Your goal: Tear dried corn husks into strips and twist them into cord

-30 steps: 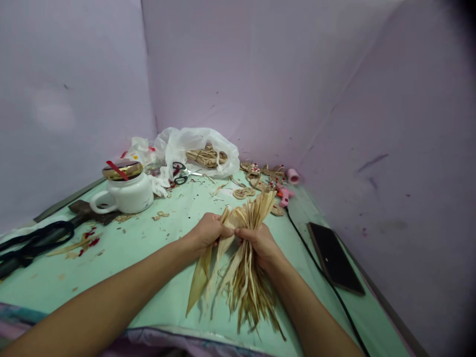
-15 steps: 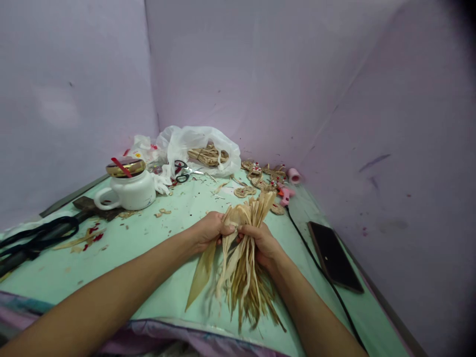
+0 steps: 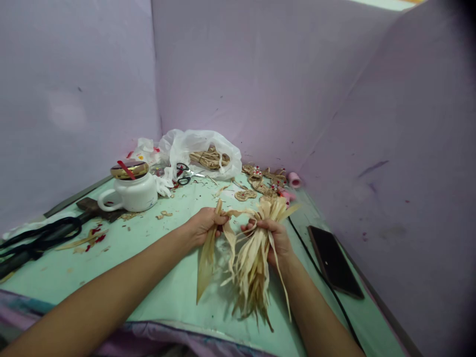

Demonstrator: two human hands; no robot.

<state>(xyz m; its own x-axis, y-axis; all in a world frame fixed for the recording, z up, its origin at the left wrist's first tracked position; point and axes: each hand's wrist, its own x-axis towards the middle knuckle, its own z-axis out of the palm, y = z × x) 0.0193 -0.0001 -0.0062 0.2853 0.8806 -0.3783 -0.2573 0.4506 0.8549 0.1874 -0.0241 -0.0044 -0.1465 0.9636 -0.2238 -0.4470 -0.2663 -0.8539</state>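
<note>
A bundle of dried, straw-coloured husk strips (image 3: 256, 263) hangs from my right hand (image 3: 275, 238), which is closed around its upper part. My left hand (image 3: 206, 225) pinches a wide flat husk strip (image 3: 207, 270), whose pointed end dangles below the fingers. Another pale strand (image 3: 238, 212) stretches across the gap between both hands. The right fingertips are partly covered by loose strips. Both hands are above the green tabletop (image 3: 163, 292).
A white mug (image 3: 136, 192) with a gold lid stands left, beside a hammer (image 3: 92, 208). Scissors (image 3: 185, 176) lie before a plastic bag (image 3: 230, 148) of husks. Braided pieces (image 3: 245, 195), a pink glue gun (image 3: 287, 194) and its black cord sit right, near a phone (image 3: 334, 260).
My hands have moved apart. The right hand carried the bundle to the right, and a strand now spans the gap. The view has shifted slightly.
</note>
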